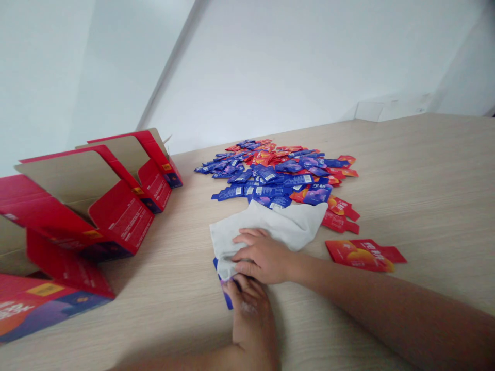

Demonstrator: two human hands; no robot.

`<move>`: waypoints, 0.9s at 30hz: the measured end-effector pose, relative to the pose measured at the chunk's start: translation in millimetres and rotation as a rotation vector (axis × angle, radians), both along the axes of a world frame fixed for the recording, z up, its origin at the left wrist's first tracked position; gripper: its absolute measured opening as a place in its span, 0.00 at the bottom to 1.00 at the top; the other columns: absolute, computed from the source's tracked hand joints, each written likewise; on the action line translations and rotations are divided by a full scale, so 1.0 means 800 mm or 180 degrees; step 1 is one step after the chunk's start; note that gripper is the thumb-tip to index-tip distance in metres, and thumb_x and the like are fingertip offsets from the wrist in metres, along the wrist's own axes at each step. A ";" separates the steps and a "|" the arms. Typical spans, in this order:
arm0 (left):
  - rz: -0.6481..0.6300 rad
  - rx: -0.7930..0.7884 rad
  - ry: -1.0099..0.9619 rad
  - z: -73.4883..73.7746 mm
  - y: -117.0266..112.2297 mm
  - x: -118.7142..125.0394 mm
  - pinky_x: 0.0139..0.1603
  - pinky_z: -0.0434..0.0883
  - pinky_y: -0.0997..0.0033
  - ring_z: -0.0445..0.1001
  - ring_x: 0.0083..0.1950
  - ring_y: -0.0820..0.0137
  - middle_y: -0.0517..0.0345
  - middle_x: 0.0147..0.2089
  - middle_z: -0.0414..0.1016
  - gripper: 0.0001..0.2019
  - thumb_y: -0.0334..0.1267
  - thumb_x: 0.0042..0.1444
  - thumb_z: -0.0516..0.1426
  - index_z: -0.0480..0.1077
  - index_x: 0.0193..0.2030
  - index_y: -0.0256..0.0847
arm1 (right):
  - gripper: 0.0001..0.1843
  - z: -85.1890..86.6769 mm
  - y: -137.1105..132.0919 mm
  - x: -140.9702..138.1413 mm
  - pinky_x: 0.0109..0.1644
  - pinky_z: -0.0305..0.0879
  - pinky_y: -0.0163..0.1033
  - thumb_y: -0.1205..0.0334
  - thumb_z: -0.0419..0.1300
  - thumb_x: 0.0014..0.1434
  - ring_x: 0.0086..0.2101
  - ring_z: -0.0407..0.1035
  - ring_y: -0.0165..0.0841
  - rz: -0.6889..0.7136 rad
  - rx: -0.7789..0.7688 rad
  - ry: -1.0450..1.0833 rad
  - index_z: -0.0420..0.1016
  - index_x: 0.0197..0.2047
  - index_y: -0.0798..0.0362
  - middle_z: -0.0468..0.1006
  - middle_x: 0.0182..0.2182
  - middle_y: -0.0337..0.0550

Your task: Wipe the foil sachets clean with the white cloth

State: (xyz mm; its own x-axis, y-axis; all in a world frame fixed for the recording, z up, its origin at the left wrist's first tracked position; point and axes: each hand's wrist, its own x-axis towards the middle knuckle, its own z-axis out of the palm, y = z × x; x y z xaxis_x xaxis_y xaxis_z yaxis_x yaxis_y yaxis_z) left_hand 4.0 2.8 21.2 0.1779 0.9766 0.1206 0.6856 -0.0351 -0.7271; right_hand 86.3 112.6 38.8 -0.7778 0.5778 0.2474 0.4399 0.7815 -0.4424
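A white cloth (278, 221) lies crumpled on the table, partly over a flat blue packet (226, 296) whose left edge shows. My right hand (265, 256) rests on the cloth with its fingers spread. Just below it, my left hand (250, 304) has its fingers bent and pressed together at the packet, against the cloth's near edge. The fingertips of the left hand are partly hidden. Beyond the cloth is a heap of flat blue and red packets (270, 175), reaching up to its far edge.
Open red and blue cardboard boxes (127, 216) stand in a row along the left. A single flat red packet (361, 255) lies right of the cloth, near my right forearm. At the far right, a low white box (394, 107) sits against the wall on the wooden table (433, 190).
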 end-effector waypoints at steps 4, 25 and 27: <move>-0.0067 0.0104 -0.0011 -0.002 -0.002 -0.002 0.53 0.72 0.52 0.78 0.47 0.53 0.27 0.46 0.77 0.20 0.22 0.53 0.46 0.74 0.47 0.21 | 0.22 0.001 0.001 0.000 0.63 0.47 0.56 0.48 0.49 0.65 0.63 0.51 0.46 -0.0128 0.0026 -0.0033 0.77 0.51 0.48 0.67 0.59 0.49; -0.0101 0.0160 0.0069 -0.018 -0.003 -0.010 0.55 0.69 0.52 0.78 0.46 0.57 0.33 0.48 0.78 0.19 0.24 0.55 0.47 0.73 0.49 0.25 | 0.22 0.001 0.001 0.001 0.63 0.48 0.55 0.46 0.50 0.64 0.63 0.51 0.47 -0.0017 0.0033 -0.0033 0.78 0.50 0.48 0.67 0.59 0.49; -0.0143 0.0161 0.0025 -0.022 -0.002 -0.011 0.55 0.70 0.51 0.78 0.47 0.56 0.31 0.48 0.77 0.19 0.23 0.55 0.47 0.73 0.49 0.24 | 0.22 0.000 0.001 0.002 0.63 0.48 0.55 0.46 0.51 0.64 0.63 0.51 0.47 0.0125 0.0056 0.0004 0.78 0.49 0.48 0.67 0.59 0.49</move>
